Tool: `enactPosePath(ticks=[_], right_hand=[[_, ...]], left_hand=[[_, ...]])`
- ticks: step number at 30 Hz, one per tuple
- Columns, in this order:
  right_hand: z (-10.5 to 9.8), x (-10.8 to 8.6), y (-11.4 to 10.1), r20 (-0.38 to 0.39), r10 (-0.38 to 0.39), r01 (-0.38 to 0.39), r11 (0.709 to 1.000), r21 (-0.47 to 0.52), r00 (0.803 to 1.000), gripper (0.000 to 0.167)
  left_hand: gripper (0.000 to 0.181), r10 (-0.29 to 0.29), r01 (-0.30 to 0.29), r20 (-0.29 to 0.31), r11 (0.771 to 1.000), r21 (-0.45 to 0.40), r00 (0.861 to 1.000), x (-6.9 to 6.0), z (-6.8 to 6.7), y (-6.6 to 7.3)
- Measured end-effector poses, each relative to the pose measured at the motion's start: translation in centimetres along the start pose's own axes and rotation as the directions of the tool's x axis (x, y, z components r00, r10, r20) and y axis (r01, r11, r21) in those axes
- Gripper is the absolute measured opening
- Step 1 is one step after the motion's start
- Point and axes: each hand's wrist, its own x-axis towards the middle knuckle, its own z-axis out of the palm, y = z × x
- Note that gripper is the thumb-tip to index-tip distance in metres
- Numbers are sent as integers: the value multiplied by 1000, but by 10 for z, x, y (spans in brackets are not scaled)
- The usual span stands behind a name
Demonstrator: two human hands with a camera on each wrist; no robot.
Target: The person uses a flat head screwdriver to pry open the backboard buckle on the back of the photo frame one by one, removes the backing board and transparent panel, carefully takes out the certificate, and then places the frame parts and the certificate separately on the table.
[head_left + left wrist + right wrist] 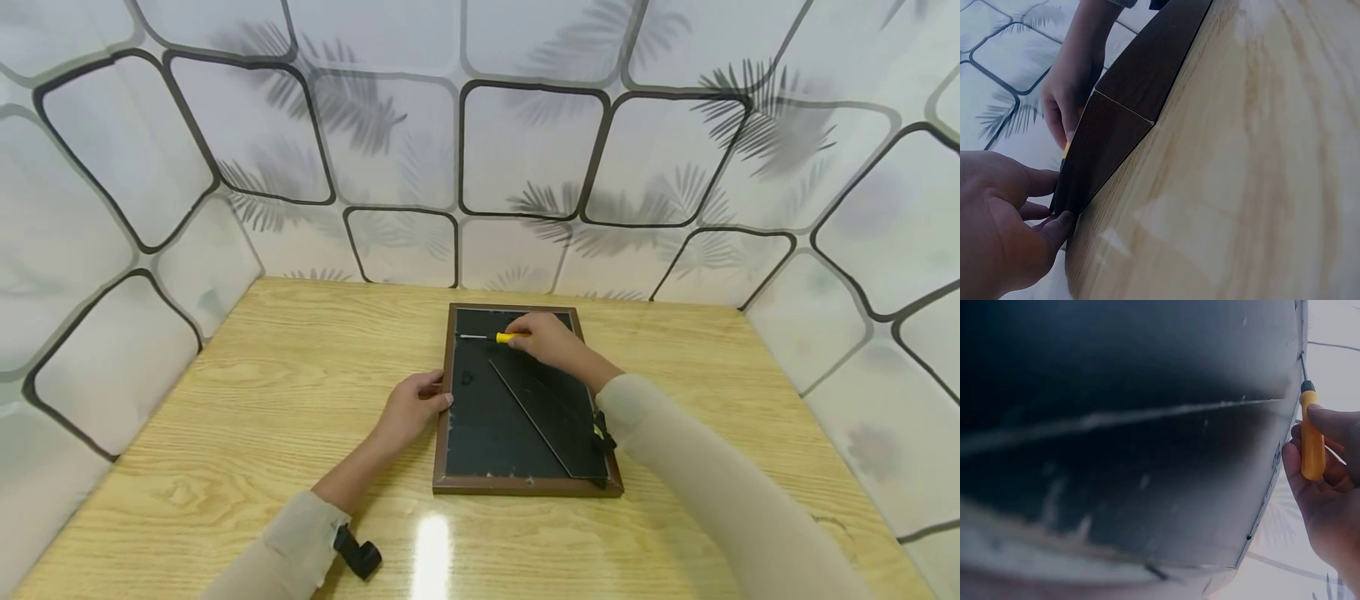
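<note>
A brown picture frame (pixel 517 485) lies face down, its black backing board (pixel 480 433) showing. On the board, a slanting stand flap (pixel 558 425) runs toward the lower right. My left hand (pixel 408 408) grips the frame's left side, thumb and fingers about its edge in the left wrist view. In my right hand (pixel 551 340) is a screwdriver (pixel 1313 437) with a yellow handle, held between thumb and fingers. Its thin metal shaft points left, and the tip meets the board's upper left edge beside the frame's inner rim.
The frame rests on a wood-grain table (pixel 300 367). A patterned wall covering (pixel 405 142) with leaf shapes and dark outlines rises behind and at both sides. A black wrist camera (pixel 358 554) sits on the left sleeve.
</note>
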Motion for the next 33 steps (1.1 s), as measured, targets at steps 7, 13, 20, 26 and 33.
enactPosePath(ticks=[7,13,20,26,33], right_hand=[[3,4,0,-9,8,-8,1000,-15,1000,27],[5,6,0,-13,10,-10,999,-31,1000,27],[7,6,-3,-23,5,-6,999,-47,1000,27],[8,9,-8,-21,3,-4,999,-52,1000,27],[9,12,-7,-27,-5,3,996,-84,1000,27]], left_hand=[[52,-10,10,6,1000,-3,1000,0,0,-2],[51,1,-1,3,1000,-1,1000,0,0,-1],[51,3,-3,-1,1000,7,1000,-2,0,0],[52,-2,2,7,1000,8,1000,-1,-1,0],[52,1,-1,14,1000,-1,1000,-2,-1,0]])
